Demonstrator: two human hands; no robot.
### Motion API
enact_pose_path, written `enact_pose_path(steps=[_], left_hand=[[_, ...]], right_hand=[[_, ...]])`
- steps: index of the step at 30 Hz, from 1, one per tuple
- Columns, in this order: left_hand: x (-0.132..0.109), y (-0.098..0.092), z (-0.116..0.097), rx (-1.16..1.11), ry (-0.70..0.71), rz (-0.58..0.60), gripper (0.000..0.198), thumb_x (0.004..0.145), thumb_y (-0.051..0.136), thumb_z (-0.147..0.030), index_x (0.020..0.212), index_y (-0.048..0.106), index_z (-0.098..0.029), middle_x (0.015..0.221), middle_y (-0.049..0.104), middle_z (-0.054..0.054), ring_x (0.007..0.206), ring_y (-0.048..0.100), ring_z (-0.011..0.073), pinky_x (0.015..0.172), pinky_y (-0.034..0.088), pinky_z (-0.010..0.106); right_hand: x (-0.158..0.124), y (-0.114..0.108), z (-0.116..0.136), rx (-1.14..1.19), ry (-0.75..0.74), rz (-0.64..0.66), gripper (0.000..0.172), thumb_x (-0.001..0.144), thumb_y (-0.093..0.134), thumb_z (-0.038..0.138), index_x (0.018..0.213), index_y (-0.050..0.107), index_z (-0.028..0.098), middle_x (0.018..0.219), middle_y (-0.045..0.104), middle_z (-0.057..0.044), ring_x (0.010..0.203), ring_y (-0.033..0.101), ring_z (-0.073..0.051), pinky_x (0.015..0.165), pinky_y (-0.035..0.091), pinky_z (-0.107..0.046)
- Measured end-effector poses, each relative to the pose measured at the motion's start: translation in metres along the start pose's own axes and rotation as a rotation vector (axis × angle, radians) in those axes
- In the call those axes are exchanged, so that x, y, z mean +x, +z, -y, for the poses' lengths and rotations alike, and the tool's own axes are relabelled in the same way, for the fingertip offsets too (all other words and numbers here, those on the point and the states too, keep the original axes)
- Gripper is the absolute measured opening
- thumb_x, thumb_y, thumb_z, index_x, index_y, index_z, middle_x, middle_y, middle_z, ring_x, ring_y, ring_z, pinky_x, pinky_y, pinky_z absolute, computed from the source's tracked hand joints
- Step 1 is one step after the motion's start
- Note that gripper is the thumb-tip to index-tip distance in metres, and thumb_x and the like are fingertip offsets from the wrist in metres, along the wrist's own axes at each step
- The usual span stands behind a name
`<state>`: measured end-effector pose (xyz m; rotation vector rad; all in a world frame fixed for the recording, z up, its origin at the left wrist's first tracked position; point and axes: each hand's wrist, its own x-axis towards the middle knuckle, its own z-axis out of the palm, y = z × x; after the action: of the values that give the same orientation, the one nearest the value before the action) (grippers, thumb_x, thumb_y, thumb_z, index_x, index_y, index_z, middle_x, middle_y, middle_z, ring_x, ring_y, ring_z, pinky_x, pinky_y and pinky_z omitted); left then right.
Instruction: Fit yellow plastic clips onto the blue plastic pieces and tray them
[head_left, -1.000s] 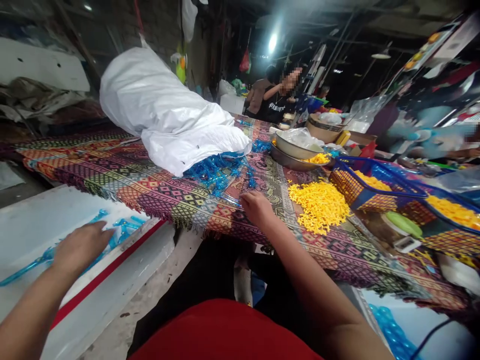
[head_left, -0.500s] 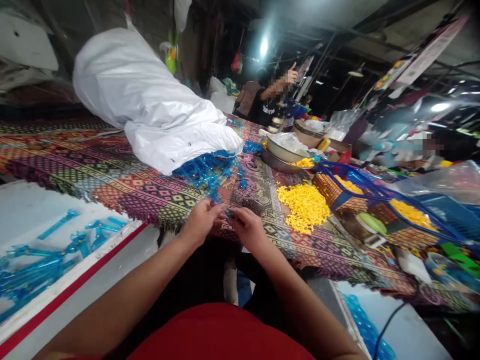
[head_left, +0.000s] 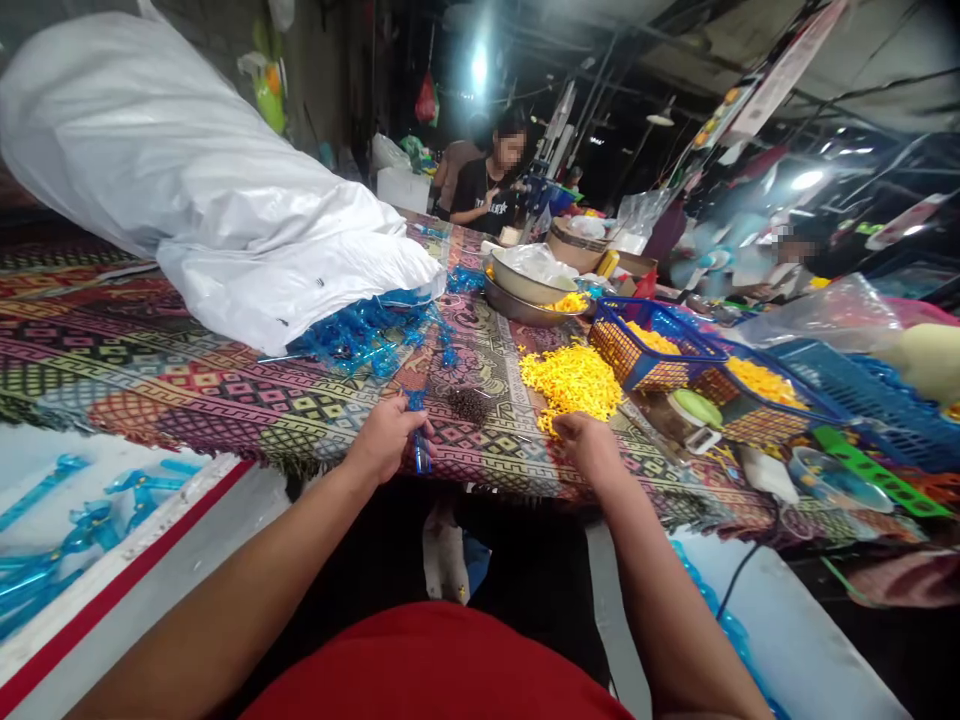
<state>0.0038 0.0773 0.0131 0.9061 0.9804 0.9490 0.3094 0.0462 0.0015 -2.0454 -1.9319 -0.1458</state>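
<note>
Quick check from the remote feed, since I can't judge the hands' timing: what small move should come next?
Probably bring a piece from the pile of yellow pieces over to the blue plastic stick, because the left hand holds that stick up while the right hand is at the pile's edge.

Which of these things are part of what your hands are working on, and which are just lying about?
Working with:
left hand, holding a blue plastic piece
right hand, at the pile of yellow pieces

Lying about:
white sack
clear plastic bag
</note>
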Motion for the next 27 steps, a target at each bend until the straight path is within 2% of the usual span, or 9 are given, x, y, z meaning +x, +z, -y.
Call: enact_pose_path(steps=[5,7,10,16,20,24,27], left_hand=[[0.004,-0.001,0.004,0.013,0.003,-0.003,0.011,0.071,0.056,-0.02,0.073,0.047,-0.015,0.058,0.059,0.0,0.041,0.059,0.0168,0.039,0.048,0.029],[0.006,-0.003,0.006,0.016,0.022,0.011,0.011,0.071,0.057,-0.02,0.073,0.047,-0.014,0.059,0.06,0.0,0.041,0.059,0.0161,0.039,0.048,0.028],[0.007,-0.004,0.008,0.03,0.033,0.029,0.011,0.071,0.056,-0.022,0.072,0.048,-0.014,0.06,0.061,0.001,0.043,0.06,0.0167,0.039,0.047,0.027],[0.007,-0.003,0.009,0.031,0.057,0.03,0.012,0.071,0.057,-0.021,0.073,0.047,-0.016,0.059,0.06,-0.001,0.042,0.06,0.0164,0.039,0.047,0.027],[0.007,-0.002,0.008,0.029,0.063,0.022,0.012,0.071,0.057,-0.02,0.072,0.046,-0.016,0.058,0.06,-0.001,0.041,0.059,0.0159,0.038,0.046,0.026],[0.005,-0.005,0.006,0.017,0.062,0.027,0.013,0.069,0.058,-0.02,0.072,0.045,-0.016,0.059,0.06,-0.001,0.041,0.059,0.0163,0.039,0.047,0.027],[0.0,-0.002,0.004,-0.004,0.061,0.03,0.016,0.068,0.059,-0.021,0.072,0.045,-0.016,0.059,0.06,-0.001,0.042,0.06,0.0162,0.04,0.049,0.028]], right_hand=[[0.008,0.001,0.018,-0.279,-0.205,0.147,0.019,0.082,0.047,0.015,0.084,0.067,0.017,0.088,0.063,-0.009,0.083,0.055,-0.018,0.066,0.036,-0.025],[0.011,0.0,0.022,-0.321,-0.253,0.179,0.019,0.083,0.047,0.015,0.082,0.066,0.017,0.088,0.062,-0.009,0.083,0.054,-0.018,0.066,0.035,-0.025],[0.012,-0.001,0.023,-0.301,-0.273,0.174,0.022,0.086,0.045,0.02,0.079,0.066,0.018,0.087,0.062,-0.008,0.083,0.054,-0.018,0.067,0.036,-0.025],[0.014,0.007,0.033,-0.249,-0.152,0.128,0.026,0.088,0.04,0.022,0.088,0.065,0.016,0.092,0.061,-0.01,0.085,0.056,-0.019,0.067,0.037,-0.026],[0.02,0.009,0.035,-0.222,-0.215,0.154,0.023,0.086,0.044,0.022,0.087,0.066,0.016,0.093,0.062,-0.01,0.084,0.057,-0.019,0.067,0.038,-0.025],[0.023,0.004,0.028,-0.17,-0.299,0.192,0.02,0.083,0.048,0.018,0.076,0.067,0.018,0.086,0.063,-0.007,0.084,0.057,-0.017,0.069,0.039,-0.023],[0.022,-0.001,0.028,-0.131,-0.29,0.159,0.021,0.083,0.047,0.016,0.075,0.066,0.017,0.084,0.063,-0.008,0.084,0.056,-0.017,0.072,0.04,-0.024]])
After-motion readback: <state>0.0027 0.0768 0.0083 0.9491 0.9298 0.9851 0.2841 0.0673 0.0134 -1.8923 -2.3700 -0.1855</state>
